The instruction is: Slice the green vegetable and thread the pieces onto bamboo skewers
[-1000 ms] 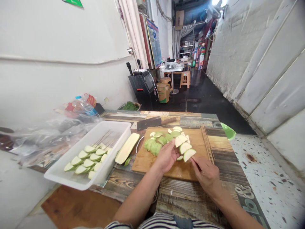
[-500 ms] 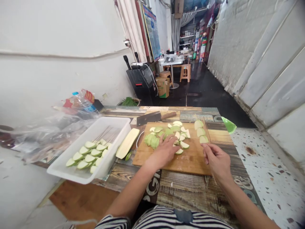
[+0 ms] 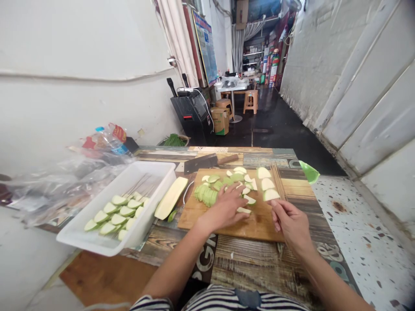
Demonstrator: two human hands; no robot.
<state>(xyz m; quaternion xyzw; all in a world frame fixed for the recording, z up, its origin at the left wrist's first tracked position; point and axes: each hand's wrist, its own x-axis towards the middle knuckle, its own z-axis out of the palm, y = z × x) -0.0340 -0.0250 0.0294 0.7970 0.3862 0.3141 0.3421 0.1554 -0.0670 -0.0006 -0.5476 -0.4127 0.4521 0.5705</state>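
My right hand (image 3: 289,218) pinches the near end of a thin skewer at the right side of the wooden cutting board (image 3: 223,231). Three half-round, green-skinned vegetable slices (image 3: 267,184) sit in a row on that skewer, pale cut faces up. Over the board's middle, my left hand (image 3: 228,202) lies with fingers spread on loose slices; whether its fingertips touch one is hard to tell. A fanned stack of slices (image 3: 205,195) is left of it. Bare skewers (image 3: 277,179) lie in a bundle along the board's right edge, beyond my right hand.
A white plastic tub (image 3: 116,248) at the left holds several skewered slices. Beside it rests a halved vegetable (image 3: 170,198), cut face up. A cleaver (image 3: 201,163) lies behind the board. Plastic bags (image 3: 65,185) and a bottle (image 3: 116,144) crowd the far left; a green scrap (image 3: 309,172) hangs at the table's right edge.
The skewer in my right hand has turned, so the slices now show paler faces, and it has shifted a little left. My left hand has moved slightly, its fingers spread wider.
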